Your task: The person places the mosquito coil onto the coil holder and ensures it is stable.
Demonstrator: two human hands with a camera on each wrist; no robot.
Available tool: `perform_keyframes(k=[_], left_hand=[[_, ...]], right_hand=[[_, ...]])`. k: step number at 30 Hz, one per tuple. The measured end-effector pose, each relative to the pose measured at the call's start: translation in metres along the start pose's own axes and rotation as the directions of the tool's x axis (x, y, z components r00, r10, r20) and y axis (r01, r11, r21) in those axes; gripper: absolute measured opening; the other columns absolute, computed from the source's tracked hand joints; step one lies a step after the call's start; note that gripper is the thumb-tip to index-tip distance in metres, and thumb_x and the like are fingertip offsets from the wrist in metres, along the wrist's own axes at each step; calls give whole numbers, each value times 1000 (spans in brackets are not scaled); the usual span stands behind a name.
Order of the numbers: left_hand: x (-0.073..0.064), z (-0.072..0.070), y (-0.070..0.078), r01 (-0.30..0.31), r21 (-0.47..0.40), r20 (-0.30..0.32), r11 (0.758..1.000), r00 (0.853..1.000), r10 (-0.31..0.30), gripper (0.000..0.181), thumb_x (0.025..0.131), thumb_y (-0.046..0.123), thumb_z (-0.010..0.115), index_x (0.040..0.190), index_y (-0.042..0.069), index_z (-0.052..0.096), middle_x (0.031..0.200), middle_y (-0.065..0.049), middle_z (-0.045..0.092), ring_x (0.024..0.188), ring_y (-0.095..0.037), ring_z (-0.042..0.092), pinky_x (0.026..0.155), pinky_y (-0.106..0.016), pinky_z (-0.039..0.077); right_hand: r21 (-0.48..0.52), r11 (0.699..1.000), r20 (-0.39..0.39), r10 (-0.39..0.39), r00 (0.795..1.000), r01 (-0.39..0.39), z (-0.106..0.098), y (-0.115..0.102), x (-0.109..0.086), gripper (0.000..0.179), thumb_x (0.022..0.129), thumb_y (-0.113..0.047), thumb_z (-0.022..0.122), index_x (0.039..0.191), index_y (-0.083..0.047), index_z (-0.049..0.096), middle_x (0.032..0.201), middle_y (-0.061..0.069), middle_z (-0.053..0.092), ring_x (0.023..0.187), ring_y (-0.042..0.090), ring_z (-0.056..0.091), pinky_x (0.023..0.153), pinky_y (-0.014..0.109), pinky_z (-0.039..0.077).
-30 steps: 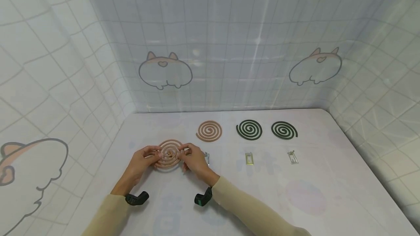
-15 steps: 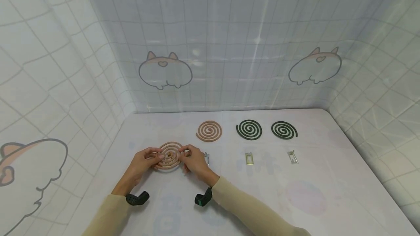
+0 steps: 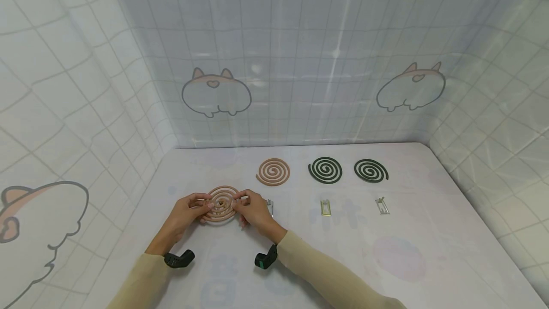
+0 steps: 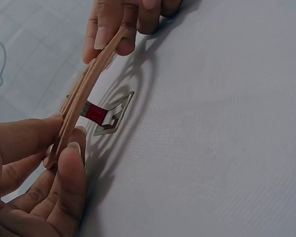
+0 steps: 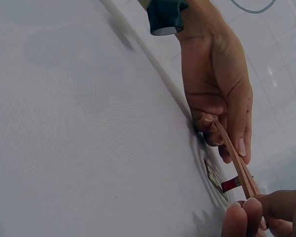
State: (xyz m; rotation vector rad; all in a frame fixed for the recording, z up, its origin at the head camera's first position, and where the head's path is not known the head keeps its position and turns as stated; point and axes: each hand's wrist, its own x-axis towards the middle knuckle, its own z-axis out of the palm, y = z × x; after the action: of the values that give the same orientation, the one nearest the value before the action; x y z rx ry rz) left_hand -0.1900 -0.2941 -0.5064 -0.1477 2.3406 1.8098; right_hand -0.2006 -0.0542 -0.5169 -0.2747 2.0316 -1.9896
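Between my two hands, a brown mosquito coil point(image 4: 81, 96) is held raised off the white table. My left hand point(image 3: 183, 211) pinches its left rim between thumb and fingers. On the opposite rim, my right hand point(image 3: 255, 210) pinches it too. Under the coil, in the left wrist view, a small metal coil stand point(image 4: 105, 132) lies on the table. Its upright, with a red part point(image 4: 94, 113), reaches up to the coil's middle. Whether the coil's weight rests on that tip, I cannot tell.
A second brown coil point(image 3: 273, 172) and two green coils point(image 3: 325, 170) lie flat in a row behind. Small metal stands sit nearer: a partly hidden silver one point(image 3: 270, 208), a gold one point(image 3: 326, 207) and another silver one point(image 3: 382, 206). A tiled-pattern curtain point(image 3: 291, 85) encloses the table.
The held coil has come down slightly and its far edge has dipped towards me. Both hands keep almost the same place and grip. The other coils and stands lie as before.
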Motion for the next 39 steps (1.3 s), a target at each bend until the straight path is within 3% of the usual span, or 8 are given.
perform_keyframes(k=[9,16,39], left_hand=[[-5,-2,3,-9,7,1,1000,1000,9,48,96,17,76,136,-3,57,113,-17,67,79,-20,69,64,-32,59],[-8,-6,5,-14,16,-31,1000,999,15,50,96,18,77,136,-3,57,119,-16,66,82,-18,67,64,-31,59],[-10,-15,5,15,42,-71,999,997,-12,49,96,22,77,135,-1,58,118,-17,63,91,-18,67,67,-31,58]], right_hand=[[10,1000,3,2,1000,-2,0,0,0,24,97,-10,72,121,-7,67,79,9,64,46,13,54,41,27,49],[-14,1000,7,-1,1000,1,-2,-3,-2,26,97,-10,73,122,-7,67,83,8,67,47,13,55,42,27,50],[-165,986,60,-16,998,25,-12,-14,-18,32,96,-13,74,127,-12,66,91,6,64,56,17,60,45,30,53]])
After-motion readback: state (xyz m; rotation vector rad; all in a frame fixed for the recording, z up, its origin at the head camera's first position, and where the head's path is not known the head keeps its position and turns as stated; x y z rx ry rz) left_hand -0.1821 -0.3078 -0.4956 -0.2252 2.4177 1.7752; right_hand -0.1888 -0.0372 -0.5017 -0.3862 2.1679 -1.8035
